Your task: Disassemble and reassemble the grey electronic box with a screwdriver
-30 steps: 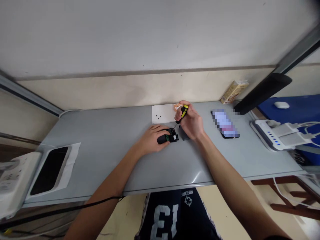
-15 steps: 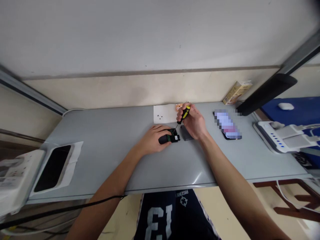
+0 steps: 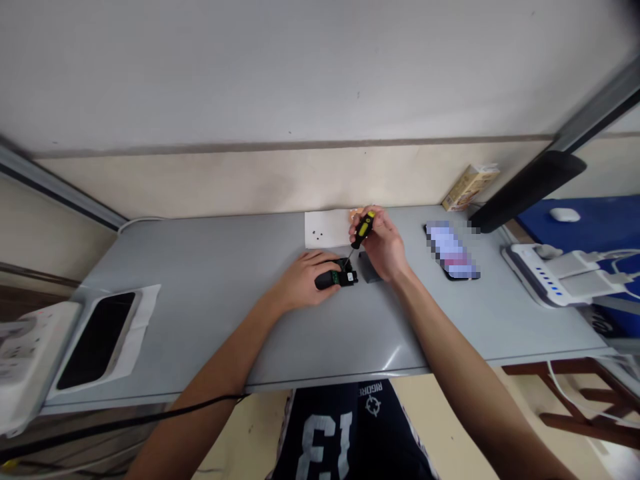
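Note:
My left hand [image 3: 309, 279] is closed around a small black device [image 3: 327, 279] with its green circuit board exposed, holding it down on the grey table. In my right hand [image 3: 384, 245] is a black and yellow screwdriver [image 3: 363, 229], its handle wrapped by my fingers. The shaft slants down to the left, and the tip is at the inside of the device. A dark grey box-like piece [image 3: 369, 268] lies under my right wrist. Behind my hands, a white sheet [image 3: 327, 223] carries several tiny dark bits that look like screws.
A phone [image 3: 451, 250] lies to the right, near a power strip [image 3: 555, 273]. At the back right stand a small carton [image 3: 471, 187] and a dark post-like object [image 3: 530, 190]. On the left, another phone [image 3: 97, 340] rests on white paper beside a white socket block [image 3: 37, 360].
The camera view has shifted slightly. My right hand and the screwdriver stay at the device with hardly any movement, and my left hand keeps its grip.

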Demonstrator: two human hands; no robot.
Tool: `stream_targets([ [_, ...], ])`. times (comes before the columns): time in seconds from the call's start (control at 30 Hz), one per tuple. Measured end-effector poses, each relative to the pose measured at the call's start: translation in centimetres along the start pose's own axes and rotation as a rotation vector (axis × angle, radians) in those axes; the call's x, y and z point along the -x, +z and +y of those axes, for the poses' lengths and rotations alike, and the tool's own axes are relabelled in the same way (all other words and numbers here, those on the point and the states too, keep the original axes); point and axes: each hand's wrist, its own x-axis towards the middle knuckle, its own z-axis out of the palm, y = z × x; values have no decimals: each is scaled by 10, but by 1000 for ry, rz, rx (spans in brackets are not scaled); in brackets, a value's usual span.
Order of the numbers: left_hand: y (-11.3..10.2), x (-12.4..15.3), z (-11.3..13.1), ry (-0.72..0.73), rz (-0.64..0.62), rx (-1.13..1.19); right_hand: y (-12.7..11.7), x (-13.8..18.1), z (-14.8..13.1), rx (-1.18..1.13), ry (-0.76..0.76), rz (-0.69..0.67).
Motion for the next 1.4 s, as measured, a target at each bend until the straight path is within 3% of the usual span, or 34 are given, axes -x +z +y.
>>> stream_targets([
  [0.2,0,0,0,-5,4,-8,1,0,1,-122,38,1],
  [0.33,0,0,1,-8,-1,-11,3,3,0,-84,41,42],
  [0.57,1,2,1,-20,7,-12,4,1,4,9,-5,-22],
  [0.8,2,2,2,-20,14,-8,9,8,-4,-79,68,-21],
  [1.4,3,2,-2,-21,26,-2,16,14,-4,-77,57,-65],
])
